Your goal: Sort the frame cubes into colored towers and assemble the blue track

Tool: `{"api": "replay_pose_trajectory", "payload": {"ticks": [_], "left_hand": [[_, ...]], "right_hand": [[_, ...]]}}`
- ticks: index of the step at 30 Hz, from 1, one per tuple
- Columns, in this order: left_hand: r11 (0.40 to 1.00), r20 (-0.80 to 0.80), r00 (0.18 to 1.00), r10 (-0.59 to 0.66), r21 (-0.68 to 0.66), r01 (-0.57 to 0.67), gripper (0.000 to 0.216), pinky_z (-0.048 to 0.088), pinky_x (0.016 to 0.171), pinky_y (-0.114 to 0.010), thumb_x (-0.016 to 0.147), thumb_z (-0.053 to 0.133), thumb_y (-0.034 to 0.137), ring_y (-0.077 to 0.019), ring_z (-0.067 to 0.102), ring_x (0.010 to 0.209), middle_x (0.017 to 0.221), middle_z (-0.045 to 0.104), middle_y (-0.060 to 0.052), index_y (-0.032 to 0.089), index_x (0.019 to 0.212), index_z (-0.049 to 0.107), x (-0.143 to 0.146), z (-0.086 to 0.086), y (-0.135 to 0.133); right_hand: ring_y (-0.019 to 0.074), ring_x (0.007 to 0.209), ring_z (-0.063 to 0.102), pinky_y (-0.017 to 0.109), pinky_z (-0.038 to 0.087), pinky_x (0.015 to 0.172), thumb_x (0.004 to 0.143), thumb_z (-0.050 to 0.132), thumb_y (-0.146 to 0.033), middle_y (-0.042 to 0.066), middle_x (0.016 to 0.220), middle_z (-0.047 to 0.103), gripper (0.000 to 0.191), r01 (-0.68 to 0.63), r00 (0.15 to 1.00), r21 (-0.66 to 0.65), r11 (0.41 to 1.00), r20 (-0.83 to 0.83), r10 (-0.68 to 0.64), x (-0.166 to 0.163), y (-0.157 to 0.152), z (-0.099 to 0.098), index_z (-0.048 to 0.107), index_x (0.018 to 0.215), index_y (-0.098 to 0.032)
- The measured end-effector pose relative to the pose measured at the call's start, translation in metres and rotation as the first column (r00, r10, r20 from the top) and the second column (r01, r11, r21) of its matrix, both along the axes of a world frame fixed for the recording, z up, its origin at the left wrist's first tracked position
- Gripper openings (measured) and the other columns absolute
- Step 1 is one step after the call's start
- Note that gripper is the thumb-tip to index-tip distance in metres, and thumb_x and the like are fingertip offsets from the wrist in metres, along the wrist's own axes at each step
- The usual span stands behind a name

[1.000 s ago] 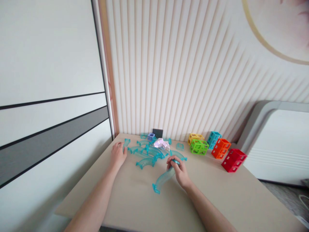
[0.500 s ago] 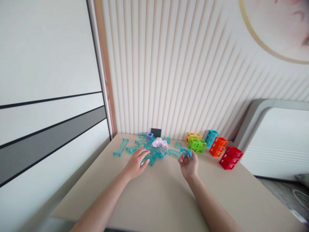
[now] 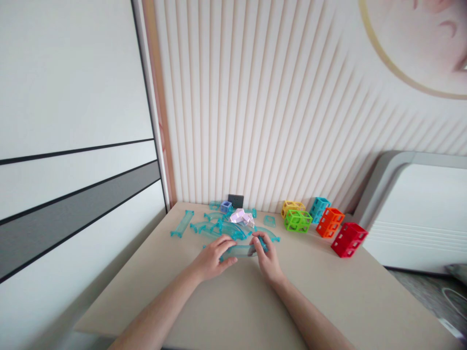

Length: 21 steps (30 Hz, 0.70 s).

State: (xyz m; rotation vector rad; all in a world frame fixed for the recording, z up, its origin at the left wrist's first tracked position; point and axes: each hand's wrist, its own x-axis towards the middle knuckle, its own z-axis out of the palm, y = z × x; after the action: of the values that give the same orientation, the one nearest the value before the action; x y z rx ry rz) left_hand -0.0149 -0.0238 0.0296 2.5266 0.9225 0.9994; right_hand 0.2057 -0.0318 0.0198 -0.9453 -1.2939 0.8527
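Note:
A translucent teal track piece point(image 3: 241, 251) spans the gap between my two hands, just above the table's middle. My left hand point(image 3: 213, 258) is closed at its left end, thumb below and fingers above. The fingers of my right hand point(image 3: 268, 257) pinch the right end, partly seen through the plastic. Right behind the hands lies a cluster of more teal track pieces point(image 3: 233, 230), some curved and overlapping. Pale lilac pieces point(image 3: 241, 217) rest on top of that cluster. One curved track piece point(image 3: 268, 232) lies just beyond my right hand.
A straight teal track point(image 3: 182, 223) lies at the left of the table point(image 3: 219, 311). Toward the wall are a blue-violet cube point(image 3: 225, 206) and a black block point(image 3: 236, 200). Yellow, green point(image 3: 298, 221), blue point(image 3: 320, 209), orange point(image 3: 330, 222) and red point(image 3: 349, 239) open-frame blocks stand at right.
My right hand has moved left and turned over, from beside the green block to the track piece's right end. My left hand has come slightly nearer and closed on the left end.

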Motion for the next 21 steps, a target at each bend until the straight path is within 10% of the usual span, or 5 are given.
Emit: {"api": "replay_pose_trajectory", "payload": {"ticks": [7,16,21], "left_hand": [[0.978,0.041,0.998,0.054,0.201,-0.061,0.033,0.058,0.091,-0.033,0.097,0.054,0.035,-0.0215,0.069,0.103,0.110,0.069,-0.010,0.021,0.127,0.060,-0.001,0.001,-0.002],[0.949,0.118,0.993,0.012,0.312,-0.049,0.030,0.059,0.086,-0.031,0.095,0.056,0.029,-0.0206,0.070,0.098,0.105,0.071,-0.010,0.018,0.123,0.060,-0.008,0.005,-0.001],[0.947,0.080,0.997,-0.004,0.322,-0.022,0.030,0.059,0.083,-0.032,0.094,0.056,0.031,-0.0211,0.071,0.094,0.103,0.071,-0.010,0.017,0.121,0.060,-0.006,0.007,-0.002]], "right_hand": [[0.0224,0.084,0.066,0.038,0.055,0.077,0.102,0.020,-0.060,0.008,0.096,0.068,0.059,0.091,0.995,0.151,0.984,0.034,-0.097,0.018,0.016,0.002,0.064,0.116,-0.022],[0.0293,0.108,0.064,0.043,0.049,0.097,0.092,0.058,-0.036,0.012,0.117,0.070,0.028,0.089,0.535,0.275,0.957,0.798,-0.278,0.009,0.045,-0.008,0.068,0.115,-0.023],[0.0322,0.110,0.064,0.043,0.049,0.096,0.085,0.064,-0.028,0.013,0.125,0.068,0.038,0.104,0.568,0.277,0.955,0.772,-0.285,-0.001,0.063,-0.025,0.067,0.123,-0.022]]}}
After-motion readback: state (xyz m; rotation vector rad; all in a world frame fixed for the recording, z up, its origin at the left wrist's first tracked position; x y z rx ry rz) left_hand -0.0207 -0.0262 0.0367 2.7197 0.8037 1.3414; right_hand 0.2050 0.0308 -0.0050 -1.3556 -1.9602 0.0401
